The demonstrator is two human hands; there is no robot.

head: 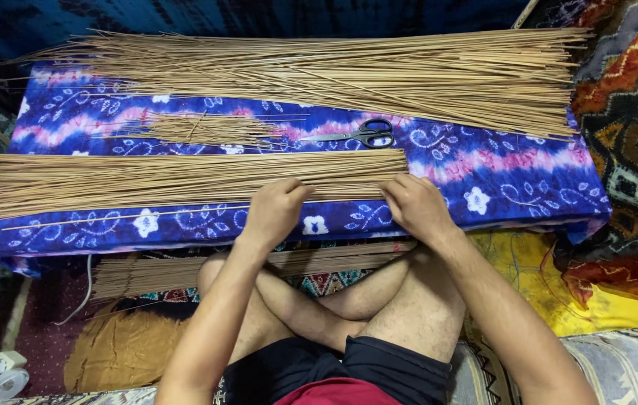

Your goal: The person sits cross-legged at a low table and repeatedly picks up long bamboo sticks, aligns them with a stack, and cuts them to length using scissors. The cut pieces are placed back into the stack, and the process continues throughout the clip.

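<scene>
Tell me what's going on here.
A person sits cross-legged at a low table covered in blue patterned cloth. Both hands rest on the near bundle of sticks: the left hand grips its edge near the middle, the right hand at its right end. A larger pile lies along the far edge, a small heap sits between them, and scissors lie closed beside it. More sticks lie under the table by the knees.
</scene>
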